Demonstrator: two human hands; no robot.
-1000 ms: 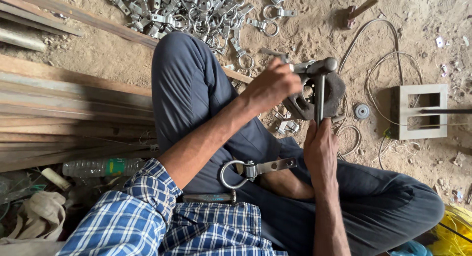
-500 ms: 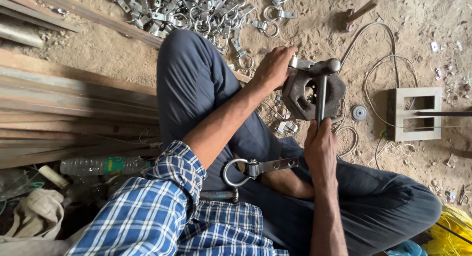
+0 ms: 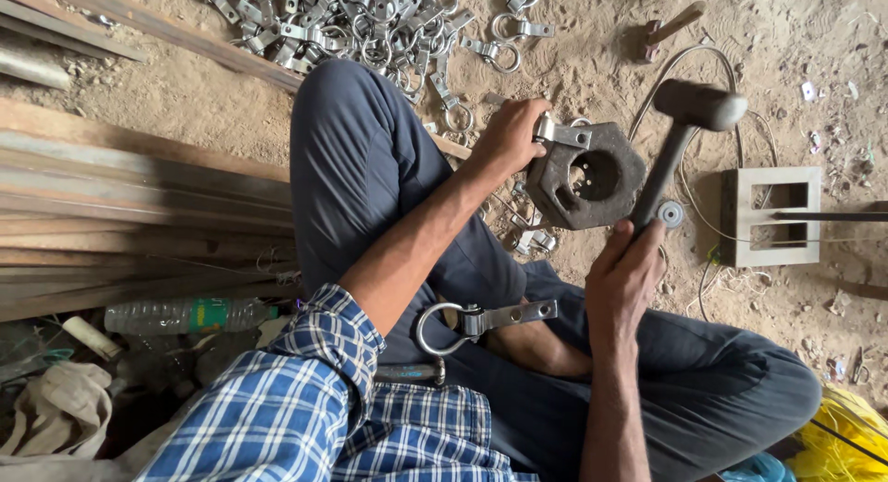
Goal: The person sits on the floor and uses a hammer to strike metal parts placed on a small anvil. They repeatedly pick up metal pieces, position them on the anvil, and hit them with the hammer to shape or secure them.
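I see sandy dirt floor (image 3: 185,93), wooden planks (image 3: 120,214) left. Left hand (image 3: 509,135) fingers pinch flat silver metal bracket (image 3: 560,132) on dark hexagonal iron block (image 3: 587,177); right hand (image 3: 624,274) fingers wrapped around black hammer (image 3: 680,135).

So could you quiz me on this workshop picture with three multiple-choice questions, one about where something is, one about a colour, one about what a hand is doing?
1. Where does the single metal ring-and-strap fitting lie?
A. on the person's lap
B. on the wooden planks
C. inside the concrete block

2. What colour is the checked shirt sleeve?
A. red
B. blue and white
C. green

3. What is the right hand doing?
A. resting flat on the sand
B. gripping the handle of the dark hammer, raised
C. holding a bottle

Answers: 1 A, it rests on the dark trousers. 2 B, the checks show it. 3 B, the fingers wrap the handle, with the head above the dark hexagonal metal block.
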